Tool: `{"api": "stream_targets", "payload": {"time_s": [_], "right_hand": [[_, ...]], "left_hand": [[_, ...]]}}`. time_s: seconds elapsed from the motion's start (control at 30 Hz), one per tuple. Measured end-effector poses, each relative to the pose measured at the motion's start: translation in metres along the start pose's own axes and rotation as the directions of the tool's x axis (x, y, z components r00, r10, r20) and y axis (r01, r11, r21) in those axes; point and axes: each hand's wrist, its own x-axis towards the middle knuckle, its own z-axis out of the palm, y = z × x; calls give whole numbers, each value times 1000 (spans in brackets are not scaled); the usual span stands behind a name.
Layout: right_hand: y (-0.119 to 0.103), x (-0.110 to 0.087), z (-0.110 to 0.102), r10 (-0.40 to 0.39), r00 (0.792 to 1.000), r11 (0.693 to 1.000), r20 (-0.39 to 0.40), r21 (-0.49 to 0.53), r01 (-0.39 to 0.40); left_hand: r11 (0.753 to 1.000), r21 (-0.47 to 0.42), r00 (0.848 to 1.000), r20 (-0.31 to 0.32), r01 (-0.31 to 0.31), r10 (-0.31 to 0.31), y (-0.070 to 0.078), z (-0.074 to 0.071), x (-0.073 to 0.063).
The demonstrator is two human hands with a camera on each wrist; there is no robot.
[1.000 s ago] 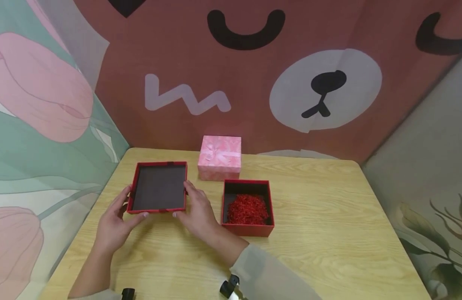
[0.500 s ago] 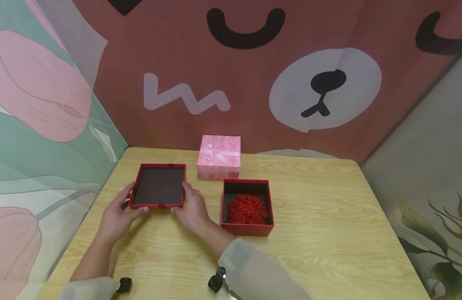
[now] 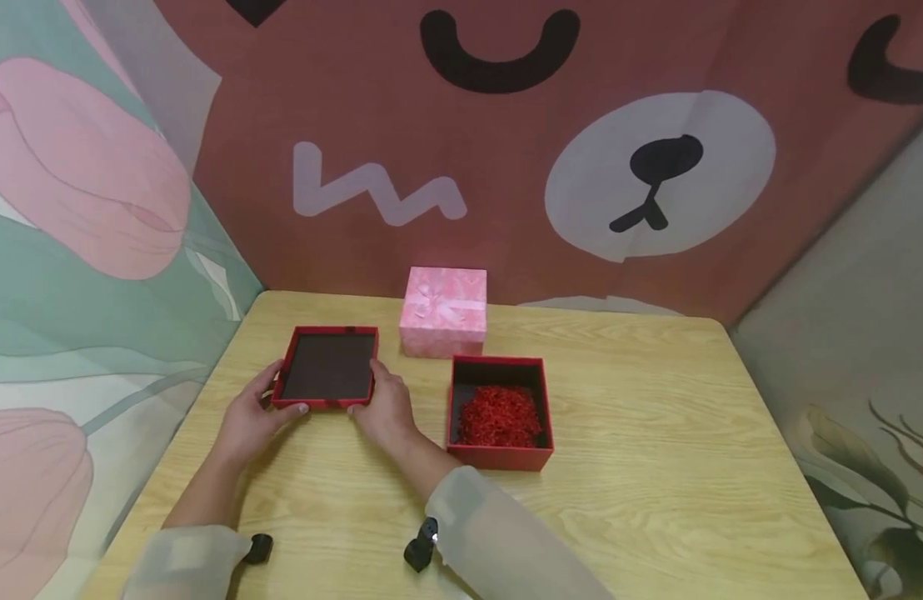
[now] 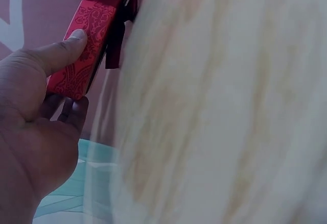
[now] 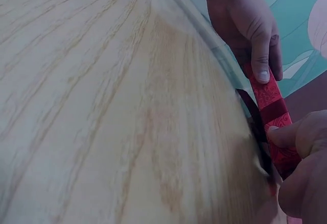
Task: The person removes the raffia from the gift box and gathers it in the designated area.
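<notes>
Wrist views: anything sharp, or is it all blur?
Left wrist: table a pale, soft smear; left hand and red lid pattern fairly clear. Right wrist: wood grain readable but soft; red lid and right hand dim at the frame edge. Head view is sharp.

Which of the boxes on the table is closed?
The pink box at the back, with its lid on. The red box stands open with shredded paper inside.

Pink box [image 3: 444, 310] blocks behind; open red box [image 3: 500, 412] blocks right.
</notes>
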Motion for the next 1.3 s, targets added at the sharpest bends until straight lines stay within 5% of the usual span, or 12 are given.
{"api": "stream_targets", "payload": {"time_s": [0.87, 1.3], "right_hand": [[-1, -5, -3, -5, 1000, 1000, 20, 30, 4], [-3, -15, -16, -71, 996, 994, 52, 88, 66]], "left_hand": [[995, -27, 994, 44, 96, -95, 1, 4, 5], [999, -33, 1000, 24, 16, -15, 6, 0, 4]]}}
